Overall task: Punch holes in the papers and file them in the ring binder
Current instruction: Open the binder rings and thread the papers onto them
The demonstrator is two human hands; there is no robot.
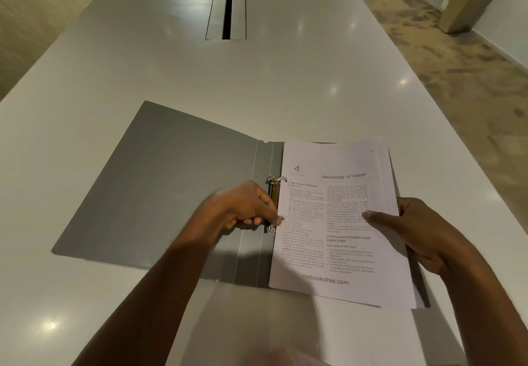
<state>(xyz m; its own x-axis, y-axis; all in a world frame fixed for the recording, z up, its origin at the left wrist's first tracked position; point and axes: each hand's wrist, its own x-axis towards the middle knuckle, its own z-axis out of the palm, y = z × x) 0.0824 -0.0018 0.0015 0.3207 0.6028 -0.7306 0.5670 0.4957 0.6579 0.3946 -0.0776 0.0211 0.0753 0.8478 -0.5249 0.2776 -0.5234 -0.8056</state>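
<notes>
Papers (337,222) are in the open ring binder (171,194), lying on its right half on the table (285,80), with the punched edge up against the ring mechanism. Your left hand (243,208) has its fingers curled, tips pinching at the lower ring (274,227); I can't tell whether they also catch the sheet edge, or whether that ring is open or closed. Your right hand (414,228) grips the stack's right edge, thumb flat on top and fingers underneath. My read is you're at the threading or closing stage, near the end. To do it well, square the stack with the right hand so every sheet's holes line up, and check the upper ring (275,179) too, since one ring through doesn't mean both are. Slide the stack leftward flat rather than lifted, or the top sheets will fan and miss the prong. Get your fingertips clear of the prong gap before snapping it shut. Then flip a few pages to confirm none are caught or torn at the holes.
</notes>
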